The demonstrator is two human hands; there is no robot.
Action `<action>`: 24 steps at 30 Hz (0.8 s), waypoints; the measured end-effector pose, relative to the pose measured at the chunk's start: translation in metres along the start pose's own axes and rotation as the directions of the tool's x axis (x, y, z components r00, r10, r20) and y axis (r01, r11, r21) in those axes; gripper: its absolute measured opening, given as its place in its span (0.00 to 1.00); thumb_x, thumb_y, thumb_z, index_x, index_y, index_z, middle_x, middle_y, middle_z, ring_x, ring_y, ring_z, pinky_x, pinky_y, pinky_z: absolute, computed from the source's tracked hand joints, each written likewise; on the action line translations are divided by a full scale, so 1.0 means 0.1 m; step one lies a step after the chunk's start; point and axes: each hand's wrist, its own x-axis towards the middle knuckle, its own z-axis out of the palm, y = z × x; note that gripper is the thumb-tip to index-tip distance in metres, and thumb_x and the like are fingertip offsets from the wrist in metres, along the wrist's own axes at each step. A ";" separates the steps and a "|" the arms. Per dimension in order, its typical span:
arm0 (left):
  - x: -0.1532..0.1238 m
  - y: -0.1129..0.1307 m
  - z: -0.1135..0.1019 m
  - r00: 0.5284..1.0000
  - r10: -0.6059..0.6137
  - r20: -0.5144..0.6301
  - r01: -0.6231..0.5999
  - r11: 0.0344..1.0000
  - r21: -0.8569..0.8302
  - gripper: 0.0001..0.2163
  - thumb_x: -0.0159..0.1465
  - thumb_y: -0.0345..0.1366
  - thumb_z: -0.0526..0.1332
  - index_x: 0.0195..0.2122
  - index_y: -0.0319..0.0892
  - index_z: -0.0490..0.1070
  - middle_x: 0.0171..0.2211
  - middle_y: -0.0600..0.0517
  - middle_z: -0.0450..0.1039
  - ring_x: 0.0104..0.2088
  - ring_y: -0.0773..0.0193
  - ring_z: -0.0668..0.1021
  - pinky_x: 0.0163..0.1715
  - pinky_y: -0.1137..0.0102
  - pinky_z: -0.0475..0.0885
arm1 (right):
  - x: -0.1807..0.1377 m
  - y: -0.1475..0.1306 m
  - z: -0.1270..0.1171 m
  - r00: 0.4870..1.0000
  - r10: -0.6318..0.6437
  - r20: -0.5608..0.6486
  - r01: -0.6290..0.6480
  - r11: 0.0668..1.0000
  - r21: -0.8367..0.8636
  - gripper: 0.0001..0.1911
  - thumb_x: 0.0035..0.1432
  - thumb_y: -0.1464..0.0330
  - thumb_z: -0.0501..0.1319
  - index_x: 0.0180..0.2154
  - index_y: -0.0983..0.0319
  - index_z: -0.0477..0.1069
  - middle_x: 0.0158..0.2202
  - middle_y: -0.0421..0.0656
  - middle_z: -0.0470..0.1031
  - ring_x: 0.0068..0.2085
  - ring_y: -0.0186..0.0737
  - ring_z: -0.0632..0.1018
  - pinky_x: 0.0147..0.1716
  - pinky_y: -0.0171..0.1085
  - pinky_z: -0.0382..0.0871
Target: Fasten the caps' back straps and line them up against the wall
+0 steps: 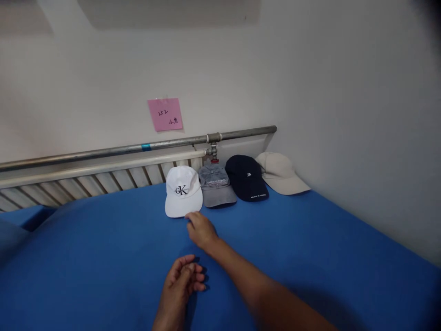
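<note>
Four baseball caps would exceed a short count, so several caps stand in a row at the back of the blue surface. At the left end is a white cap with black letters, its brim toward me. My right hand is at the front edge of that brim, index finger and thumb pinched on it. Beside it stand a grey cap, a black cap and a beige cap. Nearer to me, my left hand is open, fingers loosely curled and apart, holding nothing.
The blue surface meets a white radiator and a metal pipe at the back. A red valve handle sits behind the grey cap. A pink note is taped to the wall, and another wall bounds the right side.
</note>
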 end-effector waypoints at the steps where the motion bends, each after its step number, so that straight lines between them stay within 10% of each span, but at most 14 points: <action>1: 0.01 -0.01 -0.01 1.000 0.003 0.005 -0.003 1.000 0.013 0.17 0.49 0.34 0.71 0.38 0.35 0.71 0.26 0.48 0.75 0.24 0.65 0.76 0.23 0.71 0.73 | -0.04 -0.03 0.02 0.998 -0.060 0.028 0.062 0.995 -0.077 0.12 0.52 0.76 0.56 0.38 0.60 0.73 0.43 0.46 0.74 0.43 0.42 0.73 0.44 0.40 0.64; 11: -0.01 -0.05 -0.03 0.999 0.017 0.032 -0.020 0.995 0.101 0.21 0.47 0.42 0.72 0.39 0.36 0.71 0.28 0.48 0.75 0.26 0.63 0.76 0.25 0.69 0.72 | -0.01 0.04 -0.07 0.986 -0.167 0.020 0.152 0.836 -0.527 0.16 0.58 0.71 0.55 0.49 0.59 0.69 0.55 0.50 0.67 0.51 0.51 0.67 0.47 0.48 0.56; 24: -0.06 -0.03 0.01 0.999 0.037 0.027 -0.041 0.983 0.177 0.20 0.49 0.42 0.71 0.39 0.37 0.71 0.28 0.48 0.75 0.26 0.63 0.75 0.25 0.70 0.72 | 0.09 0.13 -0.03 0.977 -0.205 0.058 0.203 0.812 -0.547 0.18 0.60 0.69 0.55 0.52 0.57 0.67 0.56 0.50 0.66 0.53 0.48 0.67 0.50 0.47 0.55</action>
